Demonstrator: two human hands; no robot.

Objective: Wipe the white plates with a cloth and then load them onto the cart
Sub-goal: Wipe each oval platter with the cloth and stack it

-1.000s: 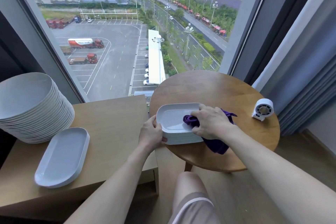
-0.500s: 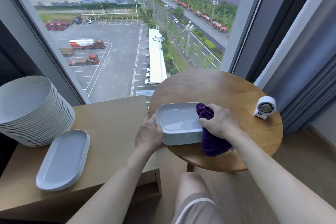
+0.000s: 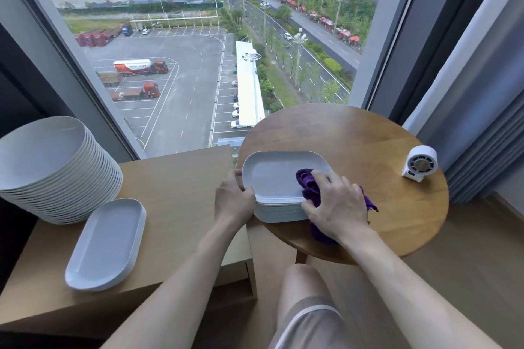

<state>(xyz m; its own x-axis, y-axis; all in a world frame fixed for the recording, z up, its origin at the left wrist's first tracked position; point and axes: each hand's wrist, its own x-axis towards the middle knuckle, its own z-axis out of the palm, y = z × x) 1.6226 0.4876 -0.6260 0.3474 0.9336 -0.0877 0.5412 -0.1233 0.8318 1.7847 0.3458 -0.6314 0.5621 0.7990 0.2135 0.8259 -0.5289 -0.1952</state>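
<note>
While the top plate [image 3: 278, 178] sits on a short stack of like white plates, close to the near-left edge of the round tabletop [image 3: 368, 136], the wipe step is in hand. Loading is not yet begun for this one. The cloth [image 3: 309, 184], purple and bunched, lies on the plate's right end and trails over the rim onto the tabletop. The right grip [image 3: 337, 204] is curled round the cloth, knuckles up, pressing it on the plate's near-right corner. The left grip [image 3: 234, 201] clasps the stack's left end, fingers over the top plate's rim; steadying it, I judge.

Most of the plate's well shows bare, left of the cloth, so more passes look due.

Next move, as judged: sweep the cloth leftward across well and rim while the left grip stops the stack sliding toward the edge. Then lift the top plate alone and carry it off.

The side tabletop [image 3: 175, 193] is just left. It carries an oval plate [image 3: 107, 244] near its front and a tall round-plate stack [image 3: 51, 167] at far left. Whether it is the cart, cannot tell. A small white fan [image 3: 419, 163] stands at the round tabletop's right edge, well apart from the plates.
</note>
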